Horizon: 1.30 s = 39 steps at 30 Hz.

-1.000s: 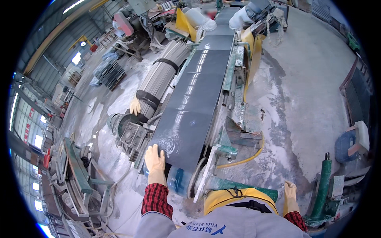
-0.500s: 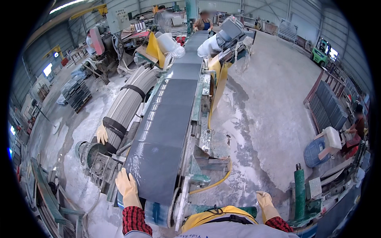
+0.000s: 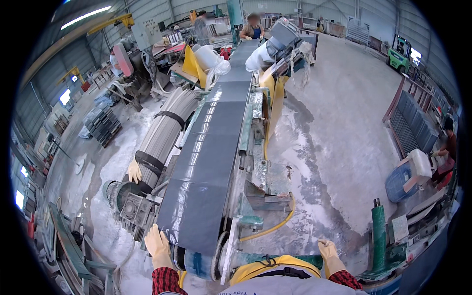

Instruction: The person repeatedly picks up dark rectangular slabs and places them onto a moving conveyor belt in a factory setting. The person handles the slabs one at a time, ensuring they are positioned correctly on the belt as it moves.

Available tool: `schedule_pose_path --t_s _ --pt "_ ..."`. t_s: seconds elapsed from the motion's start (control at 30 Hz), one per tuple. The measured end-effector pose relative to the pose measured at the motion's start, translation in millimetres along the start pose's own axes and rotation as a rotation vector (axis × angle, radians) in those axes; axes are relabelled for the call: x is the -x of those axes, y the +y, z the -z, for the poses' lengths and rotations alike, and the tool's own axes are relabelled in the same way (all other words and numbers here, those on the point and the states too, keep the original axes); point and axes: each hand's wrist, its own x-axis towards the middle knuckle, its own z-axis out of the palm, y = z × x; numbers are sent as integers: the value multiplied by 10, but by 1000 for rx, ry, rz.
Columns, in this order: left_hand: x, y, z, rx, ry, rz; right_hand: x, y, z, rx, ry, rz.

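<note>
A long conveyor carries dark grey stone slabs (image 3: 206,162) toward me, the nearest one wet and shiny. My left hand (image 3: 158,246), in a pale yellow glove, rests on the near left corner of that nearest slab. My right hand (image 3: 329,254), also gloved, hangs free to the right of the machine, above the wet concrete floor, holding nothing. The conveyor's end roller (image 3: 199,263) sits just below the slab edge, in front of my yellow apron.
A ribbed grey cylinder (image 3: 162,135) with a loose glove (image 3: 133,171) lies left of the belt. A yellow hose (image 3: 275,223) curls at the right. A green post (image 3: 378,236), a blue bin (image 3: 400,179) and stacked slabs (image 3: 413,123) stand at right. A person (image 3: 254,27) stands at the far end.
My view has swung right and up, showing more of the floor. My left hand has stayed at the slab's near left corner; my right hand has risen slightly.
</note>
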Motion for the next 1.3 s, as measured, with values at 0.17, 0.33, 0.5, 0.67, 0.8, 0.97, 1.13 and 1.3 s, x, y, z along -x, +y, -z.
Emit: schedule_pose_path --t_s 0.17,0.33,0.5,0.67,0.8,0.97,1.13,1.3 --pt "132 302 -18 -40 91 154 -212 415 -187 27 -33 1" --pt "-59 1347 68 96 -13 59 -206 290 -129 140 -118 -19" --pt "-141 1643 -78 147 -15 29 -63 9 -58 336 -269 11" --pt "-121 1605 -57 178 -1 26 66 158 -155 461 -369 79" --pt "-81 1521 -102 191 36 19 17 67 -209 502 -399 18" --pt "-162 1698 156 194 0 12 34 64 -260 724 -315 230" --pt "-30 1537 20 196 36 18 -42 51 -314 725 -358 225" --pt "-14 1545 -221 164 68 -13 -74 349 -396 596 -281 185"
